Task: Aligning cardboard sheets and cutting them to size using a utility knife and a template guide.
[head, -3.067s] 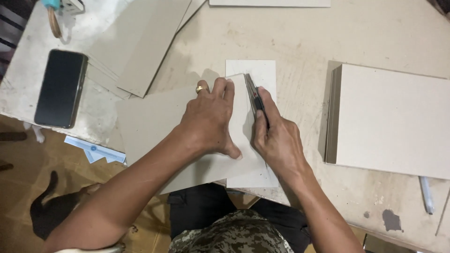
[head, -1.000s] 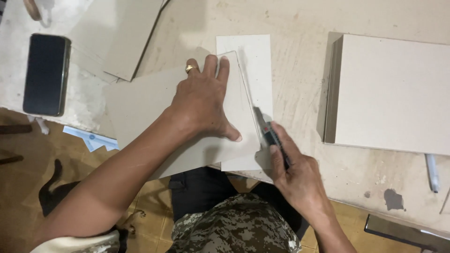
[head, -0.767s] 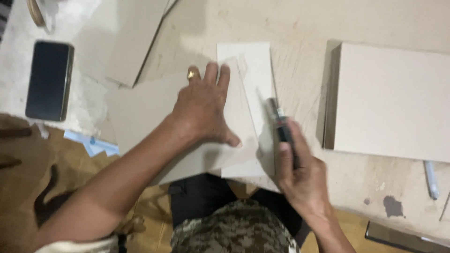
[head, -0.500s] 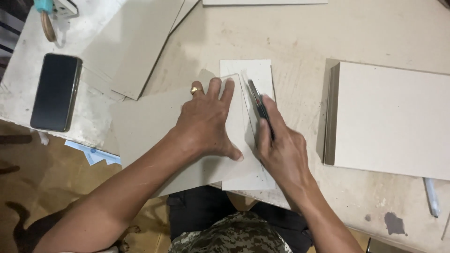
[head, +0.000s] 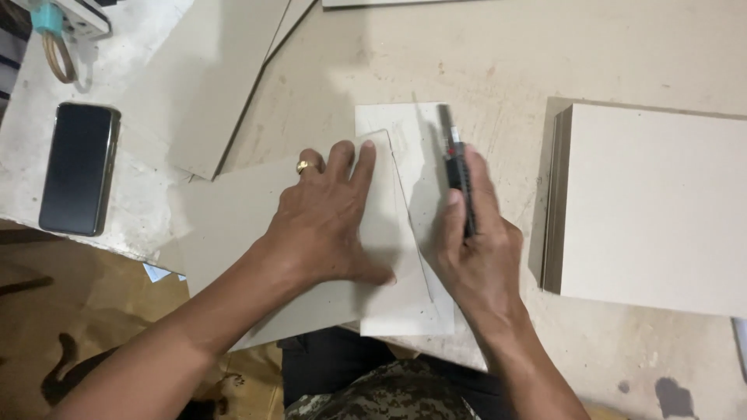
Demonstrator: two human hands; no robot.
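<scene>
Presently: left hand (head: 327,225) flat, fingers spread on grey cardboard sheet (head: 233,233) over white paper (head: 412,295); right hand (head: 475,241) clenched round black utility knife (head: 455,167); risk: sheet slipping, blade nicking left fingertips.

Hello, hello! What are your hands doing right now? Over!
Left hand flat on the grey cardboard sheet, pinning it. Right hand, grip closed on the utility knife, over the white sheet. Stack of boards off to the right, clear.

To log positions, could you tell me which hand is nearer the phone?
Left. The left hand presses the grey card, closer to the phone; the right hand is farther away.
</scene>
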